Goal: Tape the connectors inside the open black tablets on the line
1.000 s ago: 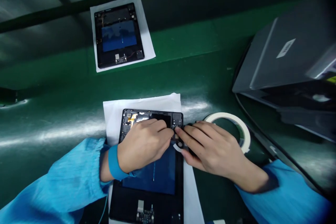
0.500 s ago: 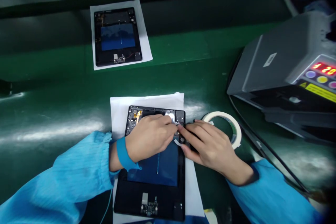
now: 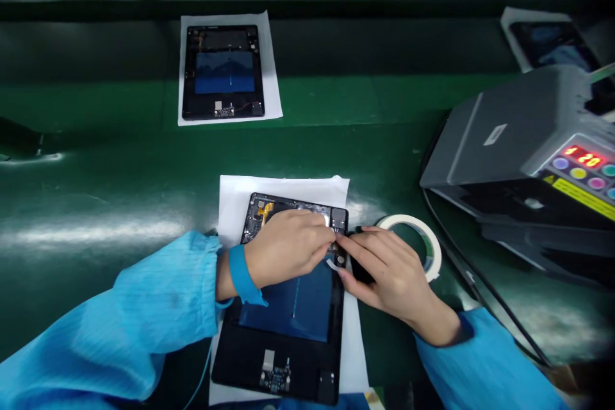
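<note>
A black tablet (image 3: 278, 351) lies with its inner parts exposed on a white paper sheet (image 3: 356, 359), a blue panel (image 3: 293, 320) at its middle. My left hand (image 3: 286, 246), a blue band around its wrist, reaches over the tablet's upper part. Its fingers are closed at the upper right corner, and whatever they pinch is hidden. From the right comes my right hand (image 3: 389, 269), index finger stretched out to the left fingertips and thumb apart below. A small white strip (image 3: 332, 264) sits by that thumb tip; I cannot tell if it is stuck down.
Beside my right hand lies a roll of cream tape (image 3: 434, 250). A grey machine (image 3: 509, 134) with a red lit display stands at the right, its black cable (image 3: 500, 298) running along the green bench. Another opened tablet (image 3: 225, 93) rests on paper farther back.
The camera view has shifted, so the bench and machine sit lower in the picture and the tablets farther right. Both hands keep nearly the same pose at the tablet's corner.
</note>
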`<state>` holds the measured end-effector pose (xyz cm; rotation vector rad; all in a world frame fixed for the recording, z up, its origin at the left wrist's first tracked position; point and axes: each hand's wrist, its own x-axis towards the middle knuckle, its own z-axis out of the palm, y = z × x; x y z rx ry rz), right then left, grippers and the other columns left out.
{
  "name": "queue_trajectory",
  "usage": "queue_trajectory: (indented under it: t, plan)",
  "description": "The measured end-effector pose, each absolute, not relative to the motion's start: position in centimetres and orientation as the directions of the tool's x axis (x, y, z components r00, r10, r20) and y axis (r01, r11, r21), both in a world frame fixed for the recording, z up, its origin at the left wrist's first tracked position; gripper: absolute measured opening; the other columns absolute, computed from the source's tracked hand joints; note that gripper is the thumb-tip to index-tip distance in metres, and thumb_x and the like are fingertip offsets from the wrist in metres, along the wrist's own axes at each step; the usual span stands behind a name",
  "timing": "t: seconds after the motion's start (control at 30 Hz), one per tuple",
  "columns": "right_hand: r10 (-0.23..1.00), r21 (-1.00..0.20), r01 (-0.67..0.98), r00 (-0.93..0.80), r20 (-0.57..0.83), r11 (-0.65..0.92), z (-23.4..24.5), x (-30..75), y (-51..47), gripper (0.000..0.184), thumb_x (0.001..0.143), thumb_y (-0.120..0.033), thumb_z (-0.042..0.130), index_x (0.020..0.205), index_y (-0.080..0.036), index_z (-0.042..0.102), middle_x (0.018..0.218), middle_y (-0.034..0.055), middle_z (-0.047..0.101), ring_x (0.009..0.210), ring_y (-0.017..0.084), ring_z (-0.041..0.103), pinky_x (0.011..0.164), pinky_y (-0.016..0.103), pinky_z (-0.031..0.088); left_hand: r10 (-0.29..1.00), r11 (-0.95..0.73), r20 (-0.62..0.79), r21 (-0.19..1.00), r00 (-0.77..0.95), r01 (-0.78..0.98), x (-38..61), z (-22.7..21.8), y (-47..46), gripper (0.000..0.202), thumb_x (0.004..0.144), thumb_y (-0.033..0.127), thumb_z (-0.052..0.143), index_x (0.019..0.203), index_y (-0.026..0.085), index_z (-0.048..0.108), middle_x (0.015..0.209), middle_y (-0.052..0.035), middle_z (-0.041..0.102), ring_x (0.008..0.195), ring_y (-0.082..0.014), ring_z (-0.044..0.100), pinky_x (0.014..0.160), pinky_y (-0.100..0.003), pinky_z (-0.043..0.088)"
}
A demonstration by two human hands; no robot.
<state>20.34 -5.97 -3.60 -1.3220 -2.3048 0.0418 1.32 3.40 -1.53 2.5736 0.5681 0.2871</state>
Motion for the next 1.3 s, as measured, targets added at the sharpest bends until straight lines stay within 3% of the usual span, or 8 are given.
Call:
queue_trajectory:
  t: [0.13, 0.27, 0.43, 0.63, 0.73, 0.87, 1.03, 1.3]
  plan:
    - [0.827, -0.245, 0.815, -0.42, 0.373, 0.525, -3.6, 20.4, -5.9, 0.029, 0.082, -0.026, 0.059, 0.108, -0.013, 0.062, 0.086, 0.0075, 0.065, 0.082, 0.019, 0.058, 0.081, 0.038, 0.052, 0.396, -0.833, 0.133, 0.468, 0.909, 0.294, 1.3, -1.6, 3.4, 0.02, 0.092, 0.019, 0.047, 0.081, 0.016, 0.064, 0.075, -0.0021, 0.059, 0.072, -0.0162, 0.057, 0.069, -0.029, 0.045]
    - [0.823, -0.229, 0.817, -0.428, 0.374, 0.529, -3.3, 20.2, -5.8, 0.026, 0.082, -0.024, 0.06, 0.105, -0.013, 0.063, 0.085, 0.006, 0.065, 0.078, 0.017, 0.057, 0.085, 0.035, 0.05, 0.428, -0.809, 0.127, 0.494, 0.895, 0.317, 1.3, -1.8, 3.4, 0.019, 0.09, 0.018, 0.048, 0.078, 0.015, 0.062, 0.074, -0.0017, 0.058, 0.071, -0.0164, 0.056, 0.07, -0.03, 0.045]
    - [0.83, -0.094, 0.856, -0.458, 0.318, 0.508, -2.1, 19.4, -5.9, 0.027, 0.084, -0.025, 0.057, 0.106, -0.011, 0.065, 0.081, 0.0047, 0.065, 0.077, 0.016, 0.056, 0.089, 0.035, 0.045, 0.506, -0.764, 0.105, 0.514, 0.856, 0.389, 1.5, -1.8, 3.3, 0.015, 0.087, 0.017, 0.05, 0.078, 0.015, 0.062, 0.075, -0.0016, 0.057, 0.073, -0.0164, 0.055, 0.072, -0.029, 0.045]
    - [0.858, 0.048, 0.887, -0.458, 0.233, 0.46, -1.0, 18.0, -6.3, 0.033, 0.086, -0.025, 0.052, 0.109, -0.005, 0.064, 0.076, 0.0058, 0.062, 0.073, 0.018, 0.053, 0.084, 0.038, 0.042, 0.496, -0.772, 0.069, 0.492, 0.865, 0.403, 1.5, -1.4, 3.3, 0.019, 0.09, 0.018, 0.047, 0.078, 0.015, 0.061, 0.076, -0.0025, 0.057, 0.073, -0.0162, 0.055, 0.071, -0.028, 0.045]
    - [0.867, -0.047, 0.891, -0.425, 0.259, 0.451, -1.2, 18.2, -6.5, 0.033, 0.086, -0.028, 0.053, 0.109, -0.007, 0.064, 0.078, 0.0062, 0.063, 0.074, 0.018, 0.055, 0.076, 0.035, 0.045, 0.486, -0.789, 0.064, 0.461, 0.872, 0.406, 1.5, -1.1, 3.4, 0.019, 0.09, 0.018, 0.047, 0.079, 0.015, 0.062, 0.076, -0.0028, 0.057, 0.073, -0.0169, 0.054, 0.07, -0.029, 0.045]
    - [0.888, -0.225, 0.908, -0.25, 0.386, 0.353, -1.7, 18.7, -6.6, 0.027, 0.085, -0.022, 0.055, 0.108, -0.012, 0.062, 0.084, 0.0045, 0.067, 0.072, 0.013, 0.059, 0.064, 0.026, 0.045, 0.473, -0.794, 0.054, 0.459, 0.879, 0.399, 1.4, -1.1, 3.5, 0.019, 0.09, 0.018, 0.047, 0.082, 0.015, 0.063, 0.077, -0.0029, 0.057, 0.074, -0.0172, 0.055, 0.069, -0.029, 0.045]
    - [0.899, -0.159, 0.956, -0.162, 0.406, 0.245, -1.8, 18.2, -5.8, 0.018, 0.084, -0.017, 0.056, 0.1, -0.012, 0.061, 0.081, 0.0028, 0.068, 0.067, 0.012, 0.062, 0.056, 0.025, 0.043, 0.474, -0.794, 0.064, 0.461, 0.878, 0.396, 1.5, -1.1, 3.5, 0.019, 0.09, 0.017, 0.046, 0.083, 0.015, 0.063, 0.078, -0.0036, 0.059, 0.075, -0.0173, 0.055, 0.07, -0.03, 0.045]
    - [0.907, -0.133, 0.962, -0.172, 0.385, 0.239, -2.2, 18.0, -5.3, 0.013, 0.084, -0.017, 0.057, 0.096, -0.013, 0.061, 0.082, 0.0027, 0.068, 0.066, 0.012, 0.063, 0.057, 0.025, 0.043, 0.467, -0.801, 0.082, 0.461, 0.88, 0.382, 1.5, -1.6, 3.4, 0.016, 0.089, 0.018, 0.049, 0.079, 0.015, 0.061, 0.078, -0.0032, 0.057, 0.074, -0.0173, 0.054, 0.072, -0.03, 0.046]
